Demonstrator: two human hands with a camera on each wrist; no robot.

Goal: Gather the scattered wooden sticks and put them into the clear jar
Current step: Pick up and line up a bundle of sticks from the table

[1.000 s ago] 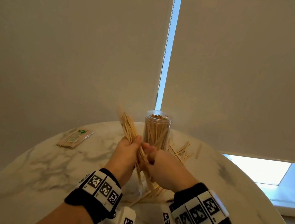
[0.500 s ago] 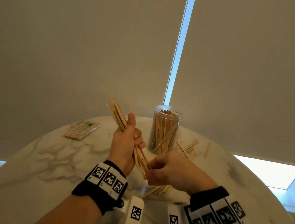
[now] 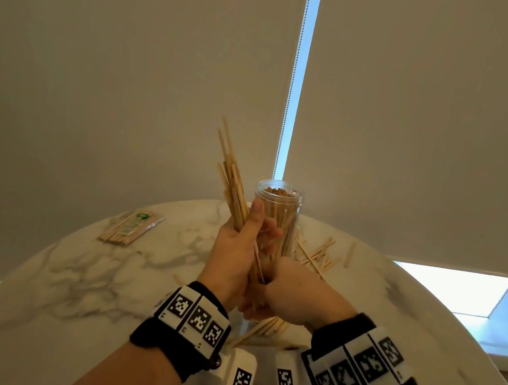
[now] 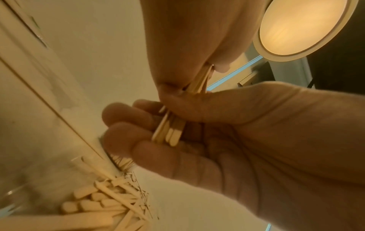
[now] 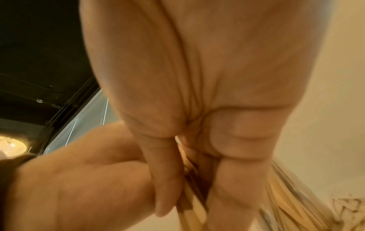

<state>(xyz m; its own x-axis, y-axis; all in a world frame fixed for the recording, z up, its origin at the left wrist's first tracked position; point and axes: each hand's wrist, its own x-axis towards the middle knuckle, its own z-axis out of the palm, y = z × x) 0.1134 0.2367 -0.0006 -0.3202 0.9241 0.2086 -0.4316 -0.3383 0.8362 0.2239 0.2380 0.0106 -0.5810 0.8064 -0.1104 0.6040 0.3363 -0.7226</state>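
Note:
A clear jar (image 3: 276, 209) stands upright at the table's far side, open-topped and packed with wooden sticks. My left hand (image 3: 255, 229) grips a bundle of sticks (image 3: 232, 175) just in front of the jar, the tops fanning up and to the left. My right hand (image 3: 277, 278) is below it, fingers curled round the bundle's lower ends (image 4: 169, 132). In the right wrist view its thumb and fingers (image 5: 168, 187) pinch those ends. Loose sticks (image 3: 312, 256) lie right of the jar, and more sticks (image 3: 256, 330) lie under my hands.
A wrapped packet of sticks (image 3: 130, 229) lies on the round marble table (image 3: 81, 271) at the far left. Roller blinds hang right behind the table. The table's curved edge runs close to the jar.
My left hand has swung the bundle right, up against the jar's front. My right hand has come up and closed round the bundle's lower ends.

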